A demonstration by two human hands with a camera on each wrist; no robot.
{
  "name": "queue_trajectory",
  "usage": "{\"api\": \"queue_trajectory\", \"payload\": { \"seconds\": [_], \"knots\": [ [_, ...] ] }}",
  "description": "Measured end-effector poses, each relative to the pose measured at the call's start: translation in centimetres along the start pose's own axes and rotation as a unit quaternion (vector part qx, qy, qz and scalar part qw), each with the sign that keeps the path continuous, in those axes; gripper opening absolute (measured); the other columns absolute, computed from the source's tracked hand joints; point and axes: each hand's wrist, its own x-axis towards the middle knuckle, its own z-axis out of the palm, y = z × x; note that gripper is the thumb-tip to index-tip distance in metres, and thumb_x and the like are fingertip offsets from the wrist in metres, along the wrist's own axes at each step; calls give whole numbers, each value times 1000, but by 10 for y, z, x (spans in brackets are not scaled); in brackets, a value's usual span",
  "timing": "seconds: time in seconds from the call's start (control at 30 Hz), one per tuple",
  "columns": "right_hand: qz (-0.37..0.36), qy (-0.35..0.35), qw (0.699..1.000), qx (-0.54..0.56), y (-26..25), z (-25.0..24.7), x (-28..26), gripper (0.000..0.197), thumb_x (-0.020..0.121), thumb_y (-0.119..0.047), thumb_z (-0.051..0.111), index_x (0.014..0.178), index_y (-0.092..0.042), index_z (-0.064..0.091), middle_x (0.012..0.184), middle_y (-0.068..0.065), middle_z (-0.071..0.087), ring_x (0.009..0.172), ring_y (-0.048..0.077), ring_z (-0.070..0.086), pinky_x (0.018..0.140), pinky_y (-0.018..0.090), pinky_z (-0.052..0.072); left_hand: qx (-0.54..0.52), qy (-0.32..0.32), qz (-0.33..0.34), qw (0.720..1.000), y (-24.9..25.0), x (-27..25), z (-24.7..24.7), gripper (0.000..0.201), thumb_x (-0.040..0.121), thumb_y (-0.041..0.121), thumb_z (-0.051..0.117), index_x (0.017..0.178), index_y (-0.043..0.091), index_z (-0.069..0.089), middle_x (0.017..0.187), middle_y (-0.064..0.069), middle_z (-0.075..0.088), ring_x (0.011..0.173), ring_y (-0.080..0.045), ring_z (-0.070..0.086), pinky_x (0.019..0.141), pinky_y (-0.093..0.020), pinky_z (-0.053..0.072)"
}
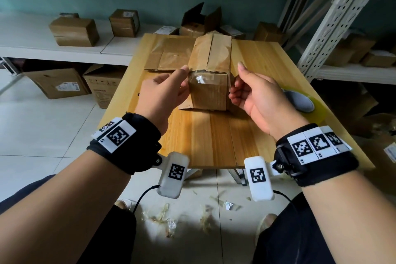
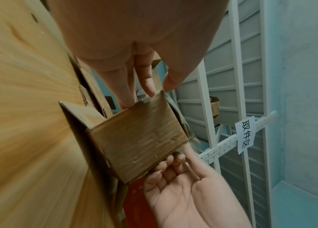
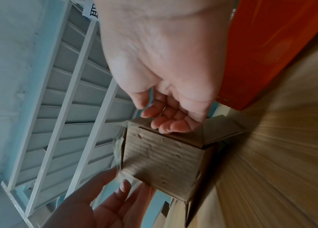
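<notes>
A small brown cardboard box (image 1: 209, 92) (image 2: 140, 138) (image 3: 160, 162) stands on the wooden table (image 1: 214, 139). A strip of clear tape (image 1: 201, 78) lies across its near top edge. My left hand (image 1: 167, 90) (image 2: 134, 77) is at the box's left side, fingers straight against it and the thumb on the tape's left end. My right hand (image 1: 252, 92) (image 3: 165, 115) is at the right side, thumb raised and apart. Its loosely curled fingertips touch the box's right edge, and nothing is held in it.
A tape roll (image 1: 300, 100) lies on the table right of my right hand. Flattened cardboard (image 1: 167, 53) lies behind the box on the left. Low shelves behind hold several small boxes (image 1: 74, 31). A white metal rack (image 1: 332, 17) stands right; cartons (image 1: 60, 83) sit on the floor left.
</notes>
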Motion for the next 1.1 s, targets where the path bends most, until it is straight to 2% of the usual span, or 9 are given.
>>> {"api": "queue_trajectory", "payload": {
  "seconds": [0.1,0.2,0.33,0.43,0.5,0.6,0.7,0.87,1.1],
  "knots": [
    [-8,-21,1000,-12,-3,2,-4,42,96,-52,70,70,-18,66,74,2,65,78,17,63,84,37,52,20,4,12,1000,0,-1,1,43,95,37,76,113,-2,73,95,-9,71,101,-23,74,98,-39,61],
    [-30,-41,998,-48,-2,3,-6,41,92,-54,75,72,-18,69,79,2,66,84,19,63,89,38,51,44,13,28,999,1,-2,1,40,96,35,75,108,-4,74,90,-8,71,92,-20,72,97,-40,61],
    [-67,-65,991,-99,0,3,-7,33,94,-45,77,74,-18,72,81,4,64,86,19,61,88,37,51,74,9,47,996,2,-3,2,34,99,32,71,91,-1,74,75,-2,66,77,-14,64,99,-44,60],
    [-86,-67,987,-117,0,3,-8,29,96,-37,77,77,-16,73,80,3,65,86,17,61,88,37,52,84,8,52,995,3,-4,1,31,100,30,69,85,4,74,72,-1,64,77,-15,63,100,-46,58],
    [-91,-63,987,-116,0,2,-7,25,96,-32,77,79,-14,75,81,3,66,87,17,61,88,37,54,84,5,52,995,4,-4,1,29,101,29,68,83,8,73,76,-2,67,79,-14,65,99,-44,59],
    [-74,-65,990,-96,-3,0,-7,18,95,-27,78,84,-12,81,89,7,69,92,19,63,94,41,60,78,-5,51,996,4,-5,1,27,103,26,66,93,4,76,84,-5,71,84,-14,69,97,-41,61],
    [-63,-64,992,-94,-6,-4,-8,15,95,-23,78,90,-10,83,94,8,72,94,20,65,93,46,63,83,-19,51,995,5,-7,2,26,104,27,66,95,4,75,89,-7,73,87,-17,70,97,-40,61],
    [-94,-45,984,-145,-7,-9,-7,16,97,-30,77,94,-16,84,96,2,78,95,16,68,91,37,60,101,-44,62,992,3,-9,2,29,102,34,68,93,9,78,105,-18,78,92,-18,71,98,-41,60],
    [-131,-41,969,-204,-7,-11,-8,13,96,-33,76,90,-22,81,96,-1,78,104,17,70,102,49,57,107,-60,59,991,5,-9,2,23,99,29,72,85,12,68,115,-24,74,113,-32,71,95,-39,62]
  ]
}}
